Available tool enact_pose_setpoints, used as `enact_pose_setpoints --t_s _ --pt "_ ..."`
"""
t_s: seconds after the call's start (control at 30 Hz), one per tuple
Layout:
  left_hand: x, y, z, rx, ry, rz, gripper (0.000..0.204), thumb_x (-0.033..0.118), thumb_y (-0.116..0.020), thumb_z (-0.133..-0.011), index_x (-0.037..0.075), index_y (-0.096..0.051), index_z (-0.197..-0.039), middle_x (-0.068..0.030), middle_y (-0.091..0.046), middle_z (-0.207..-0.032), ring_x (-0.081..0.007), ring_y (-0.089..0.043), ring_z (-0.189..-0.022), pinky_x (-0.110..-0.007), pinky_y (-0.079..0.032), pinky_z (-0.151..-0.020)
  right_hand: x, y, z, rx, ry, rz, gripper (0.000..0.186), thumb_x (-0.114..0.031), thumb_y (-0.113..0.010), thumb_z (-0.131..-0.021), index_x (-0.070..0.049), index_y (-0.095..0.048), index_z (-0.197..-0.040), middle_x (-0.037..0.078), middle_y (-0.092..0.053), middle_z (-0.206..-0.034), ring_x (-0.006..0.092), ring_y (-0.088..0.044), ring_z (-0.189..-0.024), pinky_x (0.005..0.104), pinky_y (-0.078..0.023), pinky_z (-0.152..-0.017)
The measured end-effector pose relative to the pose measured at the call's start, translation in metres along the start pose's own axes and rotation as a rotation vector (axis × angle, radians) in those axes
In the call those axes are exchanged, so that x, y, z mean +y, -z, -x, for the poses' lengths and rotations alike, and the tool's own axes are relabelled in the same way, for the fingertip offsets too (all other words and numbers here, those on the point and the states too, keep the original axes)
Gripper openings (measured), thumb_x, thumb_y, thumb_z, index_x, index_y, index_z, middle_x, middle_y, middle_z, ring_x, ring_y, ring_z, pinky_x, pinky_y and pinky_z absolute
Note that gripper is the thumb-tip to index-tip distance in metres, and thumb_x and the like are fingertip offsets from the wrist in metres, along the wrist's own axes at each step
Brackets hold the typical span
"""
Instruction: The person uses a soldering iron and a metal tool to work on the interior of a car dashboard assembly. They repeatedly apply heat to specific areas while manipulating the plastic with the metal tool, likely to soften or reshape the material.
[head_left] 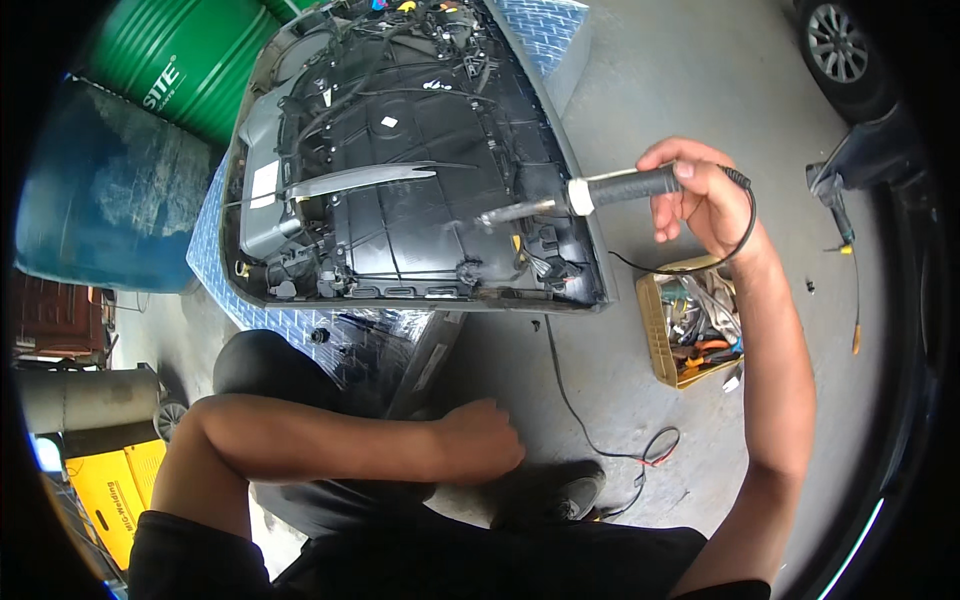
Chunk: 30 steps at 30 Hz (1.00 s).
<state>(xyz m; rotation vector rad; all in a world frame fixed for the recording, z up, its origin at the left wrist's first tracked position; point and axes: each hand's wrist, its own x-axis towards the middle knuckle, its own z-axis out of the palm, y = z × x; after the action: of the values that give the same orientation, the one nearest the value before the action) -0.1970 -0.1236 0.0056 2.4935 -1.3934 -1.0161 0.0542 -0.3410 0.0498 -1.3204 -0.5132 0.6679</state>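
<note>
My right hand (703,195) is closed around the dark handle of a soldering iron (625,188). Its metal tip points left over a black car door panel (400,225), whose inner side faces up; whether the tip touches it I cannot tell. A pale haze shows left of the tip. Across the panel lies a long grey pointed strip (365,178), one end split. My left hand (475,442) is a fist near my knee, apart from the panel. Its fingers are curled under, so anything inside is hidden.
Beneath the panel is a support with blue-and-white patterned covering (215,245). A yellowish tool basket (660,340) stands right, near the black cord (565,385) on the floor. Green drums (175,60) and a blue barrel (110,190) are left; a car wheel (838,45) is far right.
</note>
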Motion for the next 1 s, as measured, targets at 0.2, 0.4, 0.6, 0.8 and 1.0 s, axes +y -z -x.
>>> enact_pose_setpoints --t_s 0.2,0.4,0.6,0.8,1.0 --pt "0.004 0.001 -0.003 -0.027 0.007 0.054 0.006 0.012 -0.059 -0.079 0.007 -0.063 -0.080 -0.0064 -0.065 -0.074 -0.0241 -0.062 -0.078 -0.035 -0.046 -0.069 0.013 -0.008 0.000 0.015 -0.068 0.034 0.034 -0.024 -0.048 -0.084 0.003 -0.063 -0.098 0.010 -0.059 -0.062 0.0167 -0.057 -0.054 0.0280 -0.047 -0.052" --pt "0.006 -0.007 -0.005 0.092 0.004 0.067 0.006 0.012 -0.062 -0.075 0.007 -0.064 -0.071 -0.0086 -0.066 -0.067 -0.0275 -0.065 -0.070 -0.039 -0.047 -0.067 0.029 -0.004 -0.002 0.007 -0.106 0.009 0.032 -0.021 -0.047 -0.084 0.003 -0.063 -0.097 0.010 -0.059 -0.064 0.0162 -0.058 -0.057 0.0282 -0.048 -0.054" --pt "0.008 0.001 -0.005 -0.024 0.028 0.040 0.006 0.011 -0.060 -0.078 0.006 -0.063 -0.079 -0.0060 -0.065 -0.074 -0.0241 -0.063 -0.078 -0.035 -0.046 -0.069 0.042 -0.003 -0.004 0.005 -0.127 -0.010 0.030 -0.020 -0.047 -0.083 0.003 -0.063 -0.097 0.009 -0.058 -0.066 0.0158 -0.058 -0.059 0.0285 -0.048 -0.055" --pt "0.005 0.001 -0.005 -0.007 0.009 0.036 0.005 0.012 -0.061 -0.078 0.008 -0.064 -0.078 -0.0047 -0.065 -0.074 -0.0229 -0.063 -0.077 -0.034 -0.046 -0.068 0.046 -0.004 -0.003 -0.004 -0.129 -0.028 0.029 -0.018 -0.046 -0.083 0.003 -0.062 -0.097 0.009 -0.059 -0.067 0.0157 -0.057 -0.058 0.0292 -0.049 -0.055" --pt "0.004 -0.004 -0.003 0.115 0.003 0.062 0.008 0.013 -0.061 -0.076 0.008 -0.066 -0.073 -0.0079 -0.067 -0.068 -0.0262 -0.066 -0.070 -0.037 -0.047 -0.066 0.048 -0.004 0.001 -0.003 -0.135 -0.032 0.030 -0.017 -0.045 -0.084 0.004 -0.061 -0.098 0.009 -0.059 -0.067 0.0158 -0.057 -0.057 0.0285 -0.049 -0.055"
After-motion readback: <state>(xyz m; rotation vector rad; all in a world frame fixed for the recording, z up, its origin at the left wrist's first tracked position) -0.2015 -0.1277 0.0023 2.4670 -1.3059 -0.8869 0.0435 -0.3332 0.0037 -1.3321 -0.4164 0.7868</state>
